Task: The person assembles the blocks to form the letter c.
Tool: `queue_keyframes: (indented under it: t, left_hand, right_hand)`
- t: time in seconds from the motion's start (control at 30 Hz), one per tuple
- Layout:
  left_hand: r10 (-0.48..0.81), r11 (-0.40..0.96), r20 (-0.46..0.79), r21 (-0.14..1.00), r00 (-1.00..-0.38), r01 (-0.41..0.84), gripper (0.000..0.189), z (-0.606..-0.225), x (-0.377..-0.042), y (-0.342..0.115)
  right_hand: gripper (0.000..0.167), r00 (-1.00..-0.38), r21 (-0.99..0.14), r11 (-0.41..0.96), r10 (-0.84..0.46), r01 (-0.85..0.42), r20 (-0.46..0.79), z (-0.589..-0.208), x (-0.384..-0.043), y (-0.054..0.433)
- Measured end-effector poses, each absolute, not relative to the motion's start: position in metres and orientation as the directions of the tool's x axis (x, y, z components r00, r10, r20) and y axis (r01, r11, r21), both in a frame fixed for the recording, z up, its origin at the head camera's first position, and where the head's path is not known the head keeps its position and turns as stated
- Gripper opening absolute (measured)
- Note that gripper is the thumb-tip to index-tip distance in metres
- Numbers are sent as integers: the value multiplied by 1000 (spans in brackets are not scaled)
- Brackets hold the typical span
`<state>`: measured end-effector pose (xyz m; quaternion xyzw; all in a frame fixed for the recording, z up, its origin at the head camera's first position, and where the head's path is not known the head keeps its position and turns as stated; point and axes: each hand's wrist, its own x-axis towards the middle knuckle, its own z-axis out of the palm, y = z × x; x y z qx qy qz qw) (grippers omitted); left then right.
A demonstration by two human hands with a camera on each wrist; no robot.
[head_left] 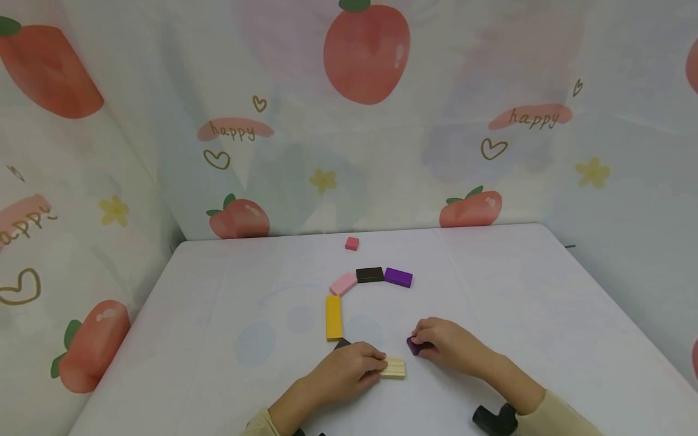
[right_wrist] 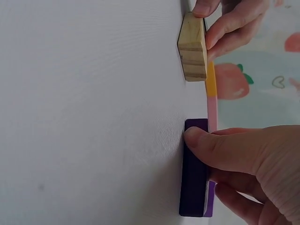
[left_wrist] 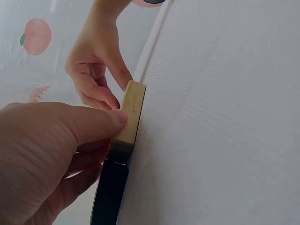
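My left hand [head_left: 349, 370] pinches a pale wooden block [head_left: 395, 369] flat on the white table. In the left wrist view its thumb lies on the wooden block [left_wrist: 134, 105], whose near end meets a black block [left_wrist: 110, 194]. To the right, my right hand [head_left: 449, 346] grips a dark purple block [head_left: 412, 346] between thumb and fingers. The right wrist view shows the thumb on the face of this purple block [right_wrist: 193, 176], apart from the wooden one [right_wrist: 193, 51]. Most of the black block [head_left: 342, 343] is hidden behind the left hand in the head view.
A curved row runs beyond my hands: a yellow block [head_left: 334, 318], a pink block [head_left: 343, 283], a black block [head_left: 370, 275] and a purple block [head_left: 398, 277]. A small red block [head_left: 352, 243] lies near the back edge. Printed cloth [head_left: 382, 151] hangs behind the table.
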<state>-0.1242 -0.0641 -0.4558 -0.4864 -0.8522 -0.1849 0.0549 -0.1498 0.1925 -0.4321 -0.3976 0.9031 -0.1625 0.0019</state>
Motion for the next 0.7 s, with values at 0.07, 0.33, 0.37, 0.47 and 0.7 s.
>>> queue_keyframes:
  t: [0.07,0.33,0.37,0.47,0.7]
  left_hand:
    - [810,454,283,251,-513,855,25,-456,-124,-64]
    - [813,454,279,246,-511,857,25,-456,-125,-64]
    - [814,453,278,247,-511,856,25,-456,-125,-64]
    - [814,452,280,246,-510,857,25,-456,-125,-64]
    - [811,453,281,254,-513,855,25,-456,-125,-64]
  right_hand:
    - [17,-675,-297,621,-726,-725,130,-432,-148,192]
    - [17,-638,-325,573,-758,-752,140,-429,-139,188]
    - [17,-636,-327,571,-759,-753,140,-428,-138,188]
    - [17,-635,-330,569,-760,-753,138,-428,-136,187]
    - [17,-626,-344,557,-768,-756,133,-428,-134,186]
